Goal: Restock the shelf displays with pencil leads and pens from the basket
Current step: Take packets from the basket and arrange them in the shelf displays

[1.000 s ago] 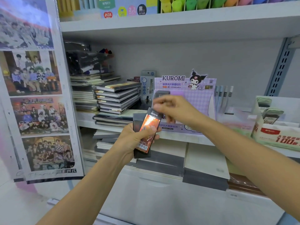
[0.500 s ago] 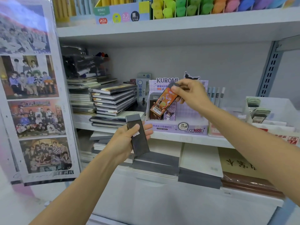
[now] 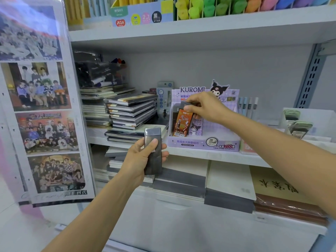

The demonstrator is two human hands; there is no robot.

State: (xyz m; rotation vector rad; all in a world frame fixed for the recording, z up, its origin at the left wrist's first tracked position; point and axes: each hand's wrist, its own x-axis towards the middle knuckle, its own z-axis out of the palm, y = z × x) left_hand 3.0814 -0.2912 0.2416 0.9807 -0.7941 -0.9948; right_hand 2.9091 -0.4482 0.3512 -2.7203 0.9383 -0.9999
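A purple Kuromi display box (image 3: 203,143) stands on the middle shelf. My right hand (image 3: 205,108) pinches the dark top of an orange pencil-lead pack (image 3: 181,123), which stands upright in the box's left part, next to a purple Kuromi pack (image 3: 196,129). My left hand (image 3: 143,157) holds a dark grey lead pack (image 3: 153,151) upright in front of the shelf edge, thumb across its face. The basket is not in view.
Stacks of notebooks (image 3: 131,113) fill the shelf left of the display box. Pens (image 3: 248,106) and a white box of lead packs (image 3: 298,124) sit to its right. Photo posters (image 3: 41,106) hang at the left. Paper pads (image 3: 229,182) lie on the shelf below.
My right hand took the orange pack from my left hand's stack, carried it up to the Kuromi box and stood it inside. My left hand keeps the grey pack.
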